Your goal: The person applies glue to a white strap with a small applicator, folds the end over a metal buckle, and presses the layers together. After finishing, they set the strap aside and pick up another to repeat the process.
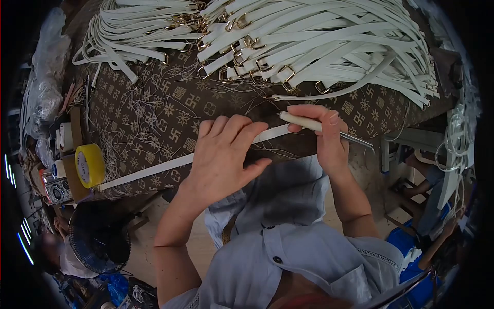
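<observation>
My left hand (221, 159) lies palm down across a long white strap (149, 177), its fingers stretched out and the thumb apart. The strap runs slantwise over the patterned cloth, from the lower left to beneath my right hand. Between thumb and fingers, my right hand (329, 134) grips a tool with a cream handle (303, 121) and a thin metal shaft (355, 140). The shaft points down to the right, away from the strap; its exact kind I cannot make out. Loose white threads (272, 149) lie close to both hands.
A big heap of white buckled straps (319, 46) covers the far side, beside a smaller bundle (128, 36). At the left edge stand a yellow tape roll (90, 166) and boxes. A fan (99, 239) is below left. Other people sit at both sides.
</observation>
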### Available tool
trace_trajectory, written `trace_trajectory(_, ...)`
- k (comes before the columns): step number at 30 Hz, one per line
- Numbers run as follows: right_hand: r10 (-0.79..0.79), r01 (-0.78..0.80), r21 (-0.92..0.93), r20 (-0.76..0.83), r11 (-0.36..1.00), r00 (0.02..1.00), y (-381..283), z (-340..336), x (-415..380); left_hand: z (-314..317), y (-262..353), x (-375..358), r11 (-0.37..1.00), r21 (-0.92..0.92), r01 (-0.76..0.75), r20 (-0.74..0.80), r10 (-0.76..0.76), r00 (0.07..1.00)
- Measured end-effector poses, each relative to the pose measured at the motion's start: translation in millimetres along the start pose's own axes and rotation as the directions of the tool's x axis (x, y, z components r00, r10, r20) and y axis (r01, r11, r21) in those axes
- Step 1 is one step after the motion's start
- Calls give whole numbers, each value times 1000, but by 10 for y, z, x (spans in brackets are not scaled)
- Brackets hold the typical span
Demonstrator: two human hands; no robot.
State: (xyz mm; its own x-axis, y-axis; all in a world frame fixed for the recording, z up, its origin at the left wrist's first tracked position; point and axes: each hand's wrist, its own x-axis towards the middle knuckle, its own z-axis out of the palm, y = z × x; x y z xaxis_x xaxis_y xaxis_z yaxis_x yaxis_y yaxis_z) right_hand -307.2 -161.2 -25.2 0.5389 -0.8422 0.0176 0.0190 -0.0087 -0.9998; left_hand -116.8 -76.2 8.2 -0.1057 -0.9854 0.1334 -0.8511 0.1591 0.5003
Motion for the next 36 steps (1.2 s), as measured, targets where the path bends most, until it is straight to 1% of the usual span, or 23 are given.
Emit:
trace_trajectory(3,-4,4,-7,-15,1000,1000,13,7,-9,-58,-60,6,999,52,-7,28,6,1000)
trace_trajectory(5,-20,20,0,-25,1000,999,38,4,-12,-110,-154,30,952,215,-218,71,207,976)
trace_trajectory(6,-36,37,5,-29,999,999,52,7,-15,-134,-142,63,953,214,-215,70,204,976)
trace_trajectory(8,-16,17,35,-42,999,999,71,19,-22,-188,-85,145,927,188,-325,157,298,942)
trace_trajectory(14,-24,28,69,-57,997,998,92,-3,-21,-141,-161,304,894,121,-431,265,389,882)
trace_trajectory(15,-26,30,65,-60,997,998,91,-3,-17,-119,-177,312,893,125,-432,265,390,882)
trace_trajectory(17,-24,29,69,-68,997,997,102,1,-22,-53,-216,318,932,3,-363,283,347,894)
trace_trajectory(18,-19,24,73,-76,997,997,106,2,-27,-32,-246,316,931,5,-366,285,349,893)
trace_trajectory(20,-23,29,74,-76,997,997,98,2,-28,-26,-341,302,950,-155,-272,129,292,948)
trace_trajectory(21,-26,31,74,-72,997,997,95,2,-25,-38,-393,306,950,-152,-274,131,295,947)
trace_trajectory(23,-47,54,116,-62,992,997,127,-18,-26,-62,-514,312,912,-395,-114,-140,62,988)
trace_trajectory(24,-67,73,157,-49,985,997,141,-27,-27,-41,-556,316,879,-467,-93,-324,-72,943)
trace_trajectory(25,-69,76,159,-48,984,996,146,-32,-26,-75,-589,275,793,-609,34,-336,-297,894)
trace_trajectory(26,-58,66,157,-54,985,997,151,-32,-28,-127,-601,228,662,-737,135,-308,-507,805)
trace_trajectory(27,-47,56,155,-61,986,997,155,-31,-31,-156,-636,169,599,-795,98,-323,-554,767)
trace_trajectory(28,-49,58,155,-60,986,997,159,-32,-26,-161,-619,132,600,-794,97,-325,-554,767)
trace_trajectory(29,-59,68,153,-61,986,996,162,-31,-25,-164,-597,85,765,-634,110,-311,-383,870)
trace_trajectory(30,-69,77,150,-61,986,996,163,-29,-27,-165,-569,26,891,-446,82,-247,-211,946)
trace_trajectory(31,-68,76,149,-57,986,996,156,-25,-31,-173,-442,-5,939,-302,166,-129,-213,968)
trace_trajectory(32,-61,68,116,-61,991,996,146,-19,-32,-204,-338,5,938,-304,169,-132,-217,967)
trace_trajectory(34,-56,61,84,-65,995,996,138,-2,-32,-250,-175,40,993,50,105,-49,-102,994)
trace_trajectory(35,-51,57,83,-75,995,996,136,2,-31,-212,-129,47,993,49,106,-52,-103,993)
trace_trajectory(36,-48,55,82,-85,995,995,133,4,-28,-165,-91,57,992,112,54,-19,-52,998)
